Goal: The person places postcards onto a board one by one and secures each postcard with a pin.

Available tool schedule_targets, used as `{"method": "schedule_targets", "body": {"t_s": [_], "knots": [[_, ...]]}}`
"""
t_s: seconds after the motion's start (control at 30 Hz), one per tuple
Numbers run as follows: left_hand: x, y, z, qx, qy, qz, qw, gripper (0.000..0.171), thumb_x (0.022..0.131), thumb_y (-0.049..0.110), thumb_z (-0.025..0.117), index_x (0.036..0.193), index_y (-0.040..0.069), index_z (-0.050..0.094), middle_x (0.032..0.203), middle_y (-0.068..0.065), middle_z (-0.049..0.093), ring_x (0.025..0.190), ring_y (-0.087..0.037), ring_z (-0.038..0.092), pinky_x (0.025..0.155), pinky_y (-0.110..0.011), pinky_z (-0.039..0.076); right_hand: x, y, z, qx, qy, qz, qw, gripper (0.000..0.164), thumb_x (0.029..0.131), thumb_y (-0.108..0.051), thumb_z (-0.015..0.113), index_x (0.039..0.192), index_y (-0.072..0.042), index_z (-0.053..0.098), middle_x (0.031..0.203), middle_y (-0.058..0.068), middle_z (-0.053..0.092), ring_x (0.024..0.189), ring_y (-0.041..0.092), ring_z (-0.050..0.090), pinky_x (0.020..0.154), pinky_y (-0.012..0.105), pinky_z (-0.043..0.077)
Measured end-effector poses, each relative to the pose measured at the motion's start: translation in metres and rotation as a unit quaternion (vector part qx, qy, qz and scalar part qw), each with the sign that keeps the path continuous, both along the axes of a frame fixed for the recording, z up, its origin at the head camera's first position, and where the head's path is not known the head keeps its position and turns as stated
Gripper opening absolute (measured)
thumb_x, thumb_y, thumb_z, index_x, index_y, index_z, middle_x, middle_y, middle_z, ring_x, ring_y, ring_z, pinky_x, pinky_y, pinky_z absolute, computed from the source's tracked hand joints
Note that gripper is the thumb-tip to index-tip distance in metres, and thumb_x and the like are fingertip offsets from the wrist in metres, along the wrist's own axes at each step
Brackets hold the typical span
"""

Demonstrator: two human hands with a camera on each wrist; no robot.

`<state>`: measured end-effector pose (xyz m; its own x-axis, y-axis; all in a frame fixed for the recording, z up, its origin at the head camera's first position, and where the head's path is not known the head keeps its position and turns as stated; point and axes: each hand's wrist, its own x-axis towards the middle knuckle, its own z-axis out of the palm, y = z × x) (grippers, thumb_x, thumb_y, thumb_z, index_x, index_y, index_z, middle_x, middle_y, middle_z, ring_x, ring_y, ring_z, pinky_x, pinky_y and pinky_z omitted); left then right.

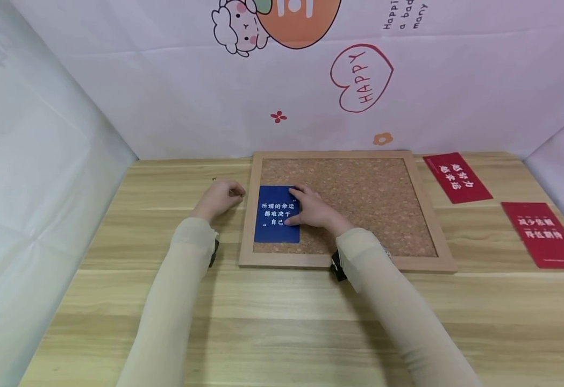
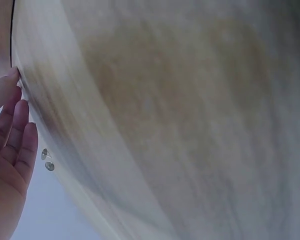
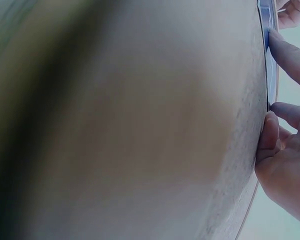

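A blue card (image 1: 277, 232) with white writing lies at the left end of a wood-framed cork board (image 1: 369, 204). My right hand (image 1: 313, 208) reaches across the cork from the right, its thumb and fingers spread and pressing on the card's right part. Just left of the frame is my left hand (image 1: 220, 199), its thumb and index finger pinched together at a tiny dark thing, which looks like a thumbtack (image 1: 241, 195). In the left wrist view, two loose metal thumbtacks (image 2: 47, 160) lie on the table beyond that hand's fingers.
To the right of the board lie two red cards with white writing, one upper (image 1: 457, 177) and one lower (image 1: 546, 235). The wooden table (image 1: 272, 322) extends in front. Behind the board hangs a printed white cloth (image 1: 190, 107), with another white cloth (image 1: 44, 177) at the left.
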<state>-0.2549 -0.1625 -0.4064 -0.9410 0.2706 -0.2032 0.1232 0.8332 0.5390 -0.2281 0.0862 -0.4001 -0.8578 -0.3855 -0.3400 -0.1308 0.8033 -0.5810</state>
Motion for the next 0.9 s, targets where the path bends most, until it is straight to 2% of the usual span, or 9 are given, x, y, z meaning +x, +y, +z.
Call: {"method": "schedule_targets", "body": {"t_s": [0.5,0.7,0.9], "knots": [[0.002,0.004,0.002,0.000,0.014,0.017,0.9998,0.020,0.096,0.012,0.055,0.109,0.002,0.065,0.114,-0.017,0.065,0.109,-0.030,0.058,0.100,-0.043,0.045,0.000,0.001,-0.001,-0.002,0.002,-0.004,1.000,0.087,0.086,-0.029,0.071,0.153,-0.009,0.019,0.162,0.013,0.006,0.148,0.038,0.004,0.119,0.053,0.016],[-0.001,0.006,0.004,0.001,0.023,0.057,0.9981,0.022,0.098,0.014,0.053,0.113,0.002,0.064,0.120,-0.016,0.064,0.115,-0.031,0.058,0.103,-0.045,0.044,0.001,0.001,-0.001,-0.002,0.004,-0.003,1.000,0.087,0.086,-0.029,0.071,0.153,-0.008,0.019,0.162,0.013,0.006,0.148,0.038,0.004,0.119,0.053,0.016],[-0.004,0.015,0.009,0.008,0.024,0.102,0.9945,0.026,0.099,0.017,0.051,0.118,0.004,0.063,0.119,-0.015,0.066,0.108,-0.029,0.062,0.096,-0.041,0.048,0.001,0.000,-0.001,-0.004,0.001,-0.006,1.000,0.087,0.085,-0.029,0.071,0.153,-0.009,0.019,0.162,0.012,0.006,0.149,0.037,0.004,0.119,0.053,0.016]]}}
